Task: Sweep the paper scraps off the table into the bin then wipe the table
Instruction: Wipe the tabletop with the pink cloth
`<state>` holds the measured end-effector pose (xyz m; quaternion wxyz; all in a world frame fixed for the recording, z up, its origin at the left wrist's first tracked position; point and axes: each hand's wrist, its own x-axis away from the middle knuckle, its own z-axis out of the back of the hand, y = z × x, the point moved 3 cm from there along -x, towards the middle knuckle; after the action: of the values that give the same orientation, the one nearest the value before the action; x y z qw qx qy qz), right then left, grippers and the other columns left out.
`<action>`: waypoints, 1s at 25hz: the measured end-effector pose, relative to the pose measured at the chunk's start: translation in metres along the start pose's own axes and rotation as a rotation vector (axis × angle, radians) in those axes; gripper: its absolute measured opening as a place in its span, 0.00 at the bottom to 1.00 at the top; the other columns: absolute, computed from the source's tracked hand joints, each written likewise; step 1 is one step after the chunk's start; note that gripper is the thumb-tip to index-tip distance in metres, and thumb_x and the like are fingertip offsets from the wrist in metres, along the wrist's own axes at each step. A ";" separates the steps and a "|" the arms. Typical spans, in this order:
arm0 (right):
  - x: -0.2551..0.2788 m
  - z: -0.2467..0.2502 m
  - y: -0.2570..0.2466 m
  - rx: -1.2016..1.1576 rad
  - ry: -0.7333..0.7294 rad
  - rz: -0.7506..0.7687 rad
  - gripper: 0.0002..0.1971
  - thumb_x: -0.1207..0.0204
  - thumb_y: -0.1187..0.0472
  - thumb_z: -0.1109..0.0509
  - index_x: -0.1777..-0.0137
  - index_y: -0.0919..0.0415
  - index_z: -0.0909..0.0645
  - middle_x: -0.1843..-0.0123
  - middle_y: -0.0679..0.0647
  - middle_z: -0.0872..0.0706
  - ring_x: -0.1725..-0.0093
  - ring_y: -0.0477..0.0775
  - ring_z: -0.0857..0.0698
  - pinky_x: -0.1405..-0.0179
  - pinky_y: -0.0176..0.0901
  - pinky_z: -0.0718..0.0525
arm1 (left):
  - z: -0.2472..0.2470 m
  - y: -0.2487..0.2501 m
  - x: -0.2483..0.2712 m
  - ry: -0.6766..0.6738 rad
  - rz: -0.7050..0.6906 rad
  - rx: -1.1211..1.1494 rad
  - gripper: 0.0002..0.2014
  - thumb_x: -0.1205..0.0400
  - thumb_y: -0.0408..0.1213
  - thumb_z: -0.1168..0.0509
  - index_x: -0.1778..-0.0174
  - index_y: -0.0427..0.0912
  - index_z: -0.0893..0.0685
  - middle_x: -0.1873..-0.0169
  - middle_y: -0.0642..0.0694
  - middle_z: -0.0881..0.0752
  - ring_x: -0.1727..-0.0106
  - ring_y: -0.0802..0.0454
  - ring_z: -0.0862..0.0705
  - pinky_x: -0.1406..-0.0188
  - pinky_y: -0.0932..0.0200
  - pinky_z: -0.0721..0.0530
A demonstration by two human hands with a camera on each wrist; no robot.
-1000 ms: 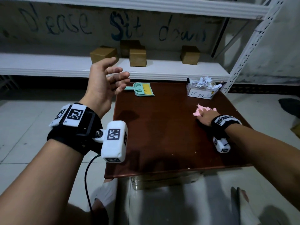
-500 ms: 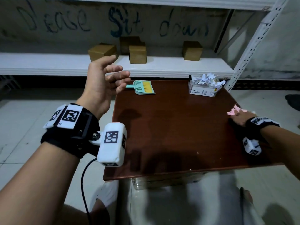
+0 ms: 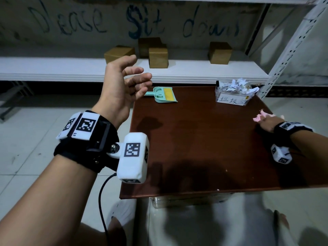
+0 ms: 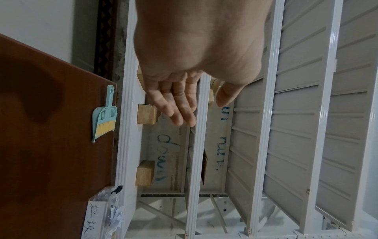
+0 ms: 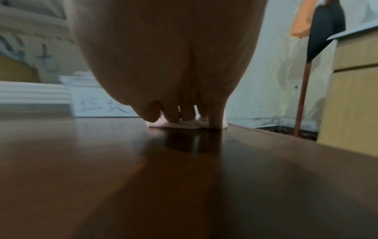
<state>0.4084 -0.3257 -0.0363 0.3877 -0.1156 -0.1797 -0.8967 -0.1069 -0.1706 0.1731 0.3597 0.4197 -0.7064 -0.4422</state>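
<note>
Wiping step in hand, judging by the scene: scraps (image 3: 236, 85) already sit in the clear bin (image 3: 230, 100), which stands beyond the right fingertips toward the table's far edge. Right hand (image 3: 266, 122) lies flat on the table (image 3: 195, 139) near its right edge, fingers (image 5: 174, 113) side by side and pressing a pink cloth (image 5: 184, 125) down onto the wood; the cloth sticks out just past the fingertips. Left hand (image 3: 124, 86) hangs in the air off the table's left side, fingers loosely curved and spread, holding nothing. The small dustpan and brush (image 3: 164, 95) lies just beyond those fingers, untouched. One tiny speck (image 3: 218, 189) sits at the near edge, well behind the right wrist. Next move likely calls for dragging the cloth back across the top with steady downward pressure, catching that speck.
</note>
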 end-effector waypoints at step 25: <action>0.106 0.069 -0.432 0.173 0.142 0.744 0.35 0.16 0.40 0.52 0.10 0.52 0.40 0.08 0.55 0.43 0.10 0.66 0.43 0.11 0.71 0.57 | 0.014 0.020 0.004 -0.012 -0.035 0.133 0.16 0.19 0.49 0.35 0.47 0.39 0.17 0.61 0.43 0.09 0.60 0.47 0.11 0.60 0.60 0.15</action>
<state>0.0236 -0.0926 -0.0370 0.7061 -0.0776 -0.1733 -0.6822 -0.1261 -0.1642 0.1868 0.3190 0.4524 -0.7289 -0.4028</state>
